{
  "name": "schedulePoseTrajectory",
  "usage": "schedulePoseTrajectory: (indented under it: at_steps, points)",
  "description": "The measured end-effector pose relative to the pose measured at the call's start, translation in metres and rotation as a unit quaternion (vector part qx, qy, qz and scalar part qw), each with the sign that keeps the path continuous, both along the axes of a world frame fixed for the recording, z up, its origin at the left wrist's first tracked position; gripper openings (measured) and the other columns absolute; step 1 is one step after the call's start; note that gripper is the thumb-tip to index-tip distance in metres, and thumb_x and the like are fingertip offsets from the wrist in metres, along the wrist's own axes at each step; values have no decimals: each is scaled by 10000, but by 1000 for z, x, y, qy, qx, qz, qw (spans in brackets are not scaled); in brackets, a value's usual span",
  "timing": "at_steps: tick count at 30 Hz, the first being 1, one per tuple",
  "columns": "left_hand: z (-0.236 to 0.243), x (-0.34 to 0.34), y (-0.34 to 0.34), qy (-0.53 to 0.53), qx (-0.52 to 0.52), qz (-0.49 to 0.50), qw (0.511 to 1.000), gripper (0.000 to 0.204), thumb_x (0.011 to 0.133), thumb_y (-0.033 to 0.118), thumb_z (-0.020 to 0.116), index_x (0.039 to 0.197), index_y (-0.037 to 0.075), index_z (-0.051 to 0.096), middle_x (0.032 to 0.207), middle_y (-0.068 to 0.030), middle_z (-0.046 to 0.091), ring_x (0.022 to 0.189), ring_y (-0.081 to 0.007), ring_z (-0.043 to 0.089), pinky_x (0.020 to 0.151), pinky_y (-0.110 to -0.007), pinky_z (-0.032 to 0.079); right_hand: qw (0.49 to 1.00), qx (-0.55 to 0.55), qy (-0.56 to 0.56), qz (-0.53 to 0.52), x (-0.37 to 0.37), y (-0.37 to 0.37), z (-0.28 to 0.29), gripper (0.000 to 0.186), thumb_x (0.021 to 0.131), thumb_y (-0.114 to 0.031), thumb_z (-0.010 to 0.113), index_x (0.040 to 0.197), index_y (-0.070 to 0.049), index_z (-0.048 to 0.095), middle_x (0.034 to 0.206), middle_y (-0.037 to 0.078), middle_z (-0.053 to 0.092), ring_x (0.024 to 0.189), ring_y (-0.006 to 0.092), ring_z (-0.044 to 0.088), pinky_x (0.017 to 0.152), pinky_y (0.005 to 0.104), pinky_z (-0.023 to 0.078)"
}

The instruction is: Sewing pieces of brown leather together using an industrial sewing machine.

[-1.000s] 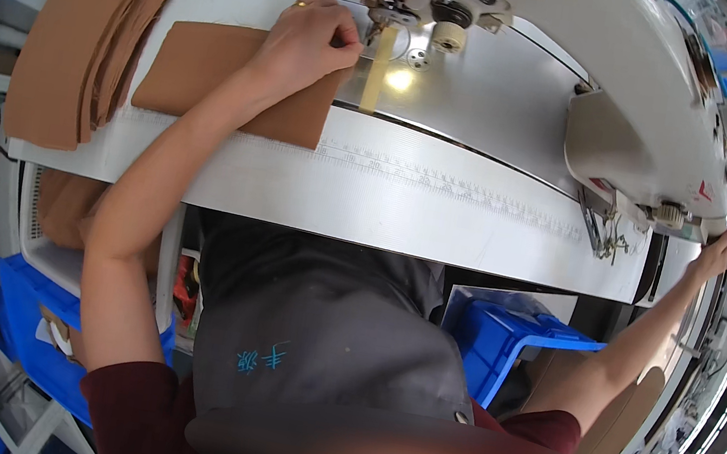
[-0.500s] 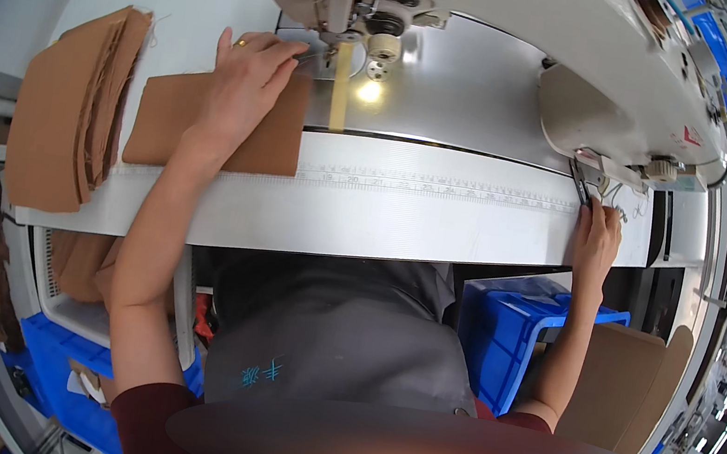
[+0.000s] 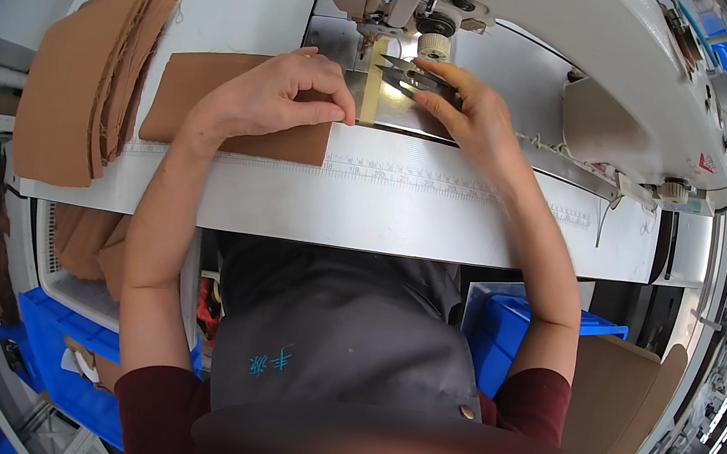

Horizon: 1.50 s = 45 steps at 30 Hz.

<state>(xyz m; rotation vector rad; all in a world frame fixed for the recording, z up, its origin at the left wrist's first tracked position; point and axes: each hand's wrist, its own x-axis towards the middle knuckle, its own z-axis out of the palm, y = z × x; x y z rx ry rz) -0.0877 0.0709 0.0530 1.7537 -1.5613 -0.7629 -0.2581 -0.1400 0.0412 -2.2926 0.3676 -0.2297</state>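
Note:
A folded piece of brown cloth (image 3: 301,144) lies flat on the white table, its right edge near the sewing machine's needle area. Over that cloth rests my left hand (image 3: 284,95), thumb and forefinger pinched together just past the right edge. What the pinch holds, if anything, is too small to make out. My right hand (image 3: 478,117) grips dark thread snips (image 3: 401,73), their blades pointing left toward the needle (image 3: 365,44). The snips are over the metal plate, beside a yellow tape strip (image 3: 371,97).
The sewing machine (image 3: 613,67) spans the back and right. A stack of brown cloth pieces (image 3: 80,81) stands at the table's left. Along the front runs a printed ruler (image 3: 445,186). A blue crate (image 3: 497,336) and cardboard (image 3: 617,387) sit below right.
My right hand has brought the snips from the table's right end to the needle area. My left hand has shifted right and nearer, its fingers now pinched. The whole view has shifted slightly.

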Motion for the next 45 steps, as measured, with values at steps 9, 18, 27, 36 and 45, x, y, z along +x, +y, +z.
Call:
schedulePoseTrajectory:
  at_steps: [9,18,27,36,45]
  points:
    - [10,9,7,21,-47,-19,999,103,870,125,620,874,71,708,747,-9,587,774,-150,521,846,-300,397,997,-70,-12,32,37,-7,-9,290,899,-248,630,1146,-105,682,961,154,688,844,308,646,741,358,491]
    - [11,-7,7,35,-5,8,999,89,842,63,644,901,48,709,742,-43,591,780,-180,534,744,-303,424,979,118,130,104,-16,-46,14,332,866,-172,685,1180,-66,670,1060,70,700,947,151,611,852,296,469]
    - [-12,-67,11,-238,-172,31,955,47,777,79,670,819,77,649,789,-55,610,763,-244,596,678,-345,508,900,-242,-237,276,21,21,-22,348,734,-63,676,1080,-89,659,974,63,660,957,243,597,830,369,473]
    - [-30,-25,40,-271,-206,166,925,202,767,28,716,967,5,705,1026,-86,676,948,-251,629,794,-341,517,988,-92,-120,-18,7,-73,-17,240,828,-36,635,1061,-66,684,877,101,657,760,300,611,720,373,508]
    - [-41,-20,17,-335,-204,156,907,251,808,112,695,1043,26,691,1124,-61,657,1027,-245,612,864,-333,524,923,-299,-202,136,-2,16,-17,307,794,-88,661,1100,-63,667,1117,90,618,1021,290,567,861,393,443]
